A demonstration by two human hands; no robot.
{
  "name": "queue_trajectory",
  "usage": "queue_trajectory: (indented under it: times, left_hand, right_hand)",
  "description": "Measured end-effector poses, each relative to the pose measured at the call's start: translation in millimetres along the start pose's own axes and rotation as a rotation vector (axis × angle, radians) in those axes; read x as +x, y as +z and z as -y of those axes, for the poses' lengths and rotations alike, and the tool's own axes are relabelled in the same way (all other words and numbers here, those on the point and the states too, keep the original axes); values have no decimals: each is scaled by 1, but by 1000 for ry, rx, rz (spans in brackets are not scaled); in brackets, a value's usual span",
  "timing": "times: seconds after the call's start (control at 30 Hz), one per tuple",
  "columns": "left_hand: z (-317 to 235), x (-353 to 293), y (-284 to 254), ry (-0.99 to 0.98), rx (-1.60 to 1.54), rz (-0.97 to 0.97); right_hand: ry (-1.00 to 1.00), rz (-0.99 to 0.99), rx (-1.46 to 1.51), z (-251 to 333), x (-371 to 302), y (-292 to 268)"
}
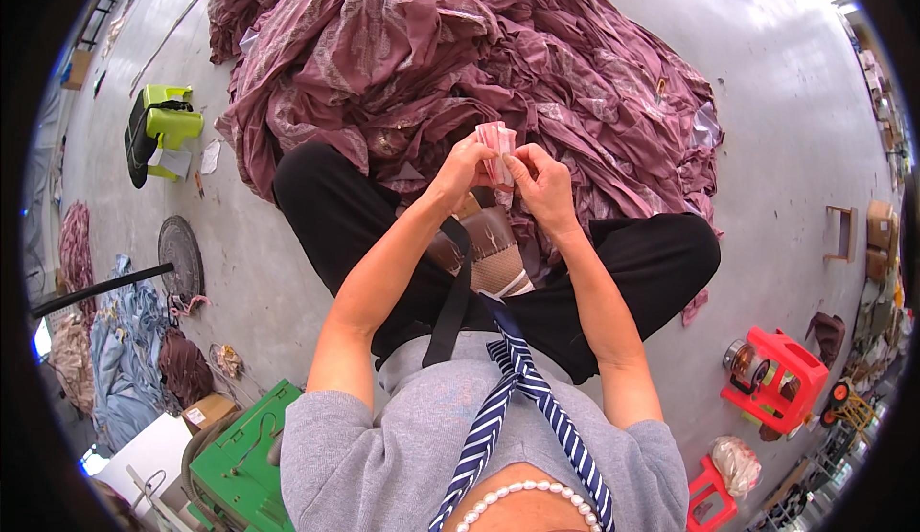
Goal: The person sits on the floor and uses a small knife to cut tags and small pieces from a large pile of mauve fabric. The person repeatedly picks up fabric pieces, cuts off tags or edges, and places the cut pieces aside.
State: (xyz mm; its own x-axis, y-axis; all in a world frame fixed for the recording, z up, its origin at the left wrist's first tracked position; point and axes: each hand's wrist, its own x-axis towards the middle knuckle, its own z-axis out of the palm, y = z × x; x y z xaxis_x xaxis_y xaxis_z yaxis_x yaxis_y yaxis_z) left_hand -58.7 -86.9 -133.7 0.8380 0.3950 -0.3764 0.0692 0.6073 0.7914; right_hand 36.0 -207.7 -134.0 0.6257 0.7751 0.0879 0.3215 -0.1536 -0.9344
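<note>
1 wad pink/white slips, paper or cloth, can't tell from here; held up betw. both hands, over near edge of fabric heap. L hand: thumb + fingers pinching wad's left side. R hand: pinching its right side. 1 lg. heap mauve patterned fabric, crumpled, on grey floor. 1 lime-green stool, left of heap. 1 red plastic stool, person's right. 1 pile lt.-blue fabric, person's left.
</note>
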Motion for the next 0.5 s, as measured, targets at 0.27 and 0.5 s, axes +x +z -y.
queue_trajectory:
  times: [0.27,0.5]
  left_hand:
    - [-2,-1,-1,-59,-63,-26]
    - [14,0,-3,82,34,-15]
  right_hand:
    - [85,-77,-17,-2,-1,-3]
    - [34,-108,-118,6,-3,-3]
